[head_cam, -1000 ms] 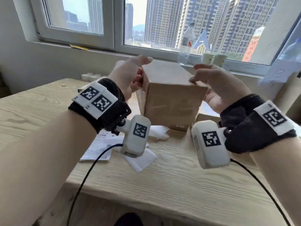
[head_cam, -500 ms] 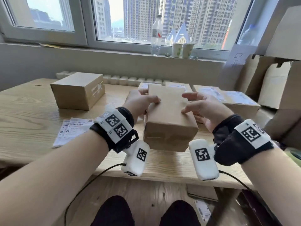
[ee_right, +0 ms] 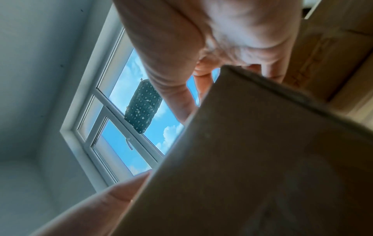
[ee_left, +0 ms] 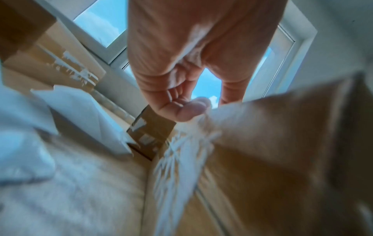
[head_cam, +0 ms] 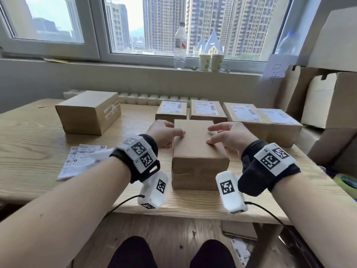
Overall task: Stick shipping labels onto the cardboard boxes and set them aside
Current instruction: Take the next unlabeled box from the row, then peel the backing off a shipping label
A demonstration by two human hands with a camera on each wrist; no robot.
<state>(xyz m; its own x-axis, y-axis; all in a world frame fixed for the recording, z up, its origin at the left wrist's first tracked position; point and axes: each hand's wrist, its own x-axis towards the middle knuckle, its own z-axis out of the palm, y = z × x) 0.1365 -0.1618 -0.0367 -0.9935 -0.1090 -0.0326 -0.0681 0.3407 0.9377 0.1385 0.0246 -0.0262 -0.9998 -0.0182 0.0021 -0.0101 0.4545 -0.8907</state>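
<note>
A plain brown cardboard box (head_cam: pixel 195 147) with no label on top sits on the wooden table (head_cam: pixel 29 144) right in front of me. My left hand (head_cam: pixel 166 132) holds its left edge, thumb on top and fingers curled at the side; the left wrist view shows that hand (ee_left: pixel 181 95) against the box (ee_left: pixel 282 143). My right hand (head_cam: pixel 224 136) lies loosely over the right edge, thumb touching the top, fingers relaxed above it. The box (ee_right: pixel 262 159) fills the right wrist view. Loose shipping labels (head_cam: pixel 83 159) lie to the left.
Several labelled boxes (head_cam: pixel 206 111) stand in a row behind the plain one. A larger box (head_cam: pixel 88 111) stands at the back left. Big cartons (head_cam: pixel 328 97) crowd the right side, with a green tape roll (head_cam: pixel 347 182) near the table's right edge. A bottle (head_cam: pixel 180 45) stands on the sill.
Both hands have brought the plain box down from chest height and laid it flat on the table. My right fingers have loosened on it.
</note>
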